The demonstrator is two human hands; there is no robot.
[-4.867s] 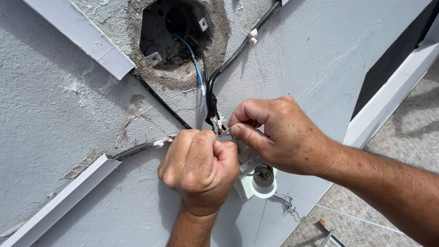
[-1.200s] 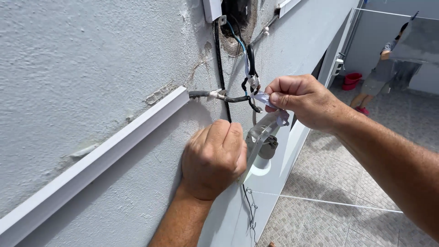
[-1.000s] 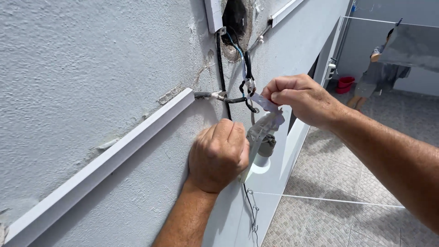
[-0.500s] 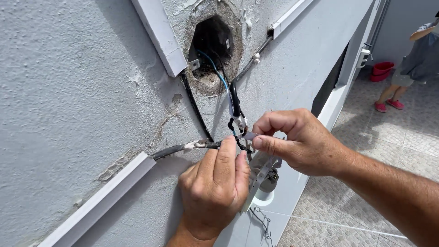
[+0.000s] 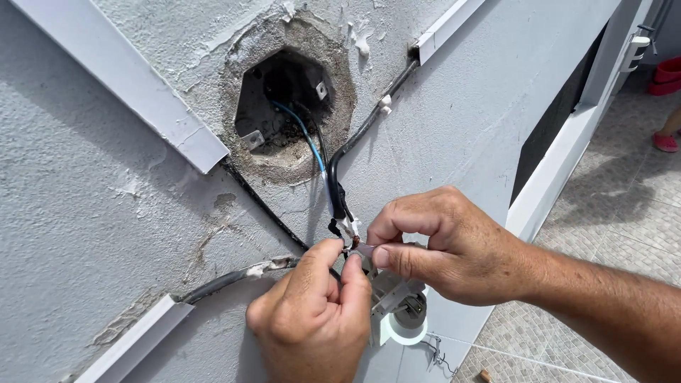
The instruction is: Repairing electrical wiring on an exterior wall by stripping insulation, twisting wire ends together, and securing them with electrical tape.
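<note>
Copper wire ends (image 5: pixel 349 245) pinched between both hands' fingers (image 5: pixel 358 266).

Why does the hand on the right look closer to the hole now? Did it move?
Cannot tell for sure. The right hand stays pinching the wires just below the wall hole; the head camera swung, so the whole view shifted, not clearly the hand.

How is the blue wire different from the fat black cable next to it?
The blue wire is thin and light blue; the black cable is thicker and dark. The blue wire comes out of the hole in the wall, while the black cable runs along the wall from under a white strip. Both lead down to the joint that the left hand and right hand pinch.
</note>
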